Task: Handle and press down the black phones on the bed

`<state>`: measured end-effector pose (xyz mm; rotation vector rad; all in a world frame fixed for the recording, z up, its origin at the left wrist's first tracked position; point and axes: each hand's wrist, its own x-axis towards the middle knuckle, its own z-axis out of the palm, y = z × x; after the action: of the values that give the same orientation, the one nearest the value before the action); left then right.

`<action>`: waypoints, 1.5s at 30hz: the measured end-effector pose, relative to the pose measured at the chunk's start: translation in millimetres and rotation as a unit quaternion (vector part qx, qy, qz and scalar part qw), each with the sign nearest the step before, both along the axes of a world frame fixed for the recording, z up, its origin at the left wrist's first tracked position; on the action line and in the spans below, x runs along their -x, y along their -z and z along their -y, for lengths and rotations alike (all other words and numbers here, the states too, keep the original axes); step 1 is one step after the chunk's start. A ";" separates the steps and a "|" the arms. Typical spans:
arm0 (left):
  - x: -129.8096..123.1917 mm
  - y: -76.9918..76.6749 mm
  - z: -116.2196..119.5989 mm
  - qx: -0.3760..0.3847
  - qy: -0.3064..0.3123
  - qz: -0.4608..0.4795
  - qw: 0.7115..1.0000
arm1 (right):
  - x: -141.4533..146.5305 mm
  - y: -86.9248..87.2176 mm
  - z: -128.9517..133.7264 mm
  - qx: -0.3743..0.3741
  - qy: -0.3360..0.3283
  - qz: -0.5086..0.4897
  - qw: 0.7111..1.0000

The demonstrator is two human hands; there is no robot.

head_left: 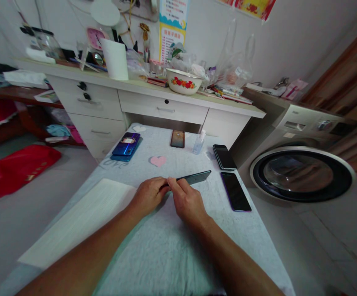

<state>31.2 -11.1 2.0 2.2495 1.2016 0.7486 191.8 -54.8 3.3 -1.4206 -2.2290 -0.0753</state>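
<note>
Both of my hands meet over the middle of the cloth-covered table, closed on one dark phone (197,177). The phone is tilted and seen almost edge-on, its far end sticking out to the right. My left hand (149,194) pinches its near end, and my right hand (187,200) grips it just beside, with the thumb and fingertips touching the left ones. What lies between the fingertips is hidden. Under my left forearm lies a pale folded cloth or sheet (88,220). To the right of my hands a black-screened phone (236,191) lies flat.
More phones lie about: a blue pair (126,146) at left, a brown one (177,139) at the back, a dark stack (224,157) at right. A clear spray bottle (199,142) stands near the back. Beyond are a white desk (166,107) and a washing machine (301,123).
</note>
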 end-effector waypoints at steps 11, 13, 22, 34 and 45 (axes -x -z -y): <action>0.9 -2.5 -0.6 -0.007 -0.004 -0.029 1.000 | -31.4 2.6 -9.2 -0.004 0.071 -0.061 0.996; 1.1 -2.5 -1.1 -0.002 -0.005 -0.029 1.000 | -38.1 4.8 -11.2 -0.009 0.080 -0.081 0.993; 2.5 -1.1 -1.7 -0.001 -0.016 -0.028 0.999 | -66.3 4.4 -18.6 -0.040 0.141 -0.121 0.982; 6.5 -1.6 -2.6 -0.009 -0.064 -0.036 0.997 | -69.0 4.9 -19.9 -0.050 0.194 -0.101 0.975; 6.0 3.8 -5.5 -0.008 -0.065 -0.030 0.997 | -50.7 8.0 -20.2 -0.044 0.154 -0.107 0.981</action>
<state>25.1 -5.6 -1.9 2.2384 1.3855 0.7473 242.5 -34.7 -4.7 -1.6299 -1.8006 -0.1178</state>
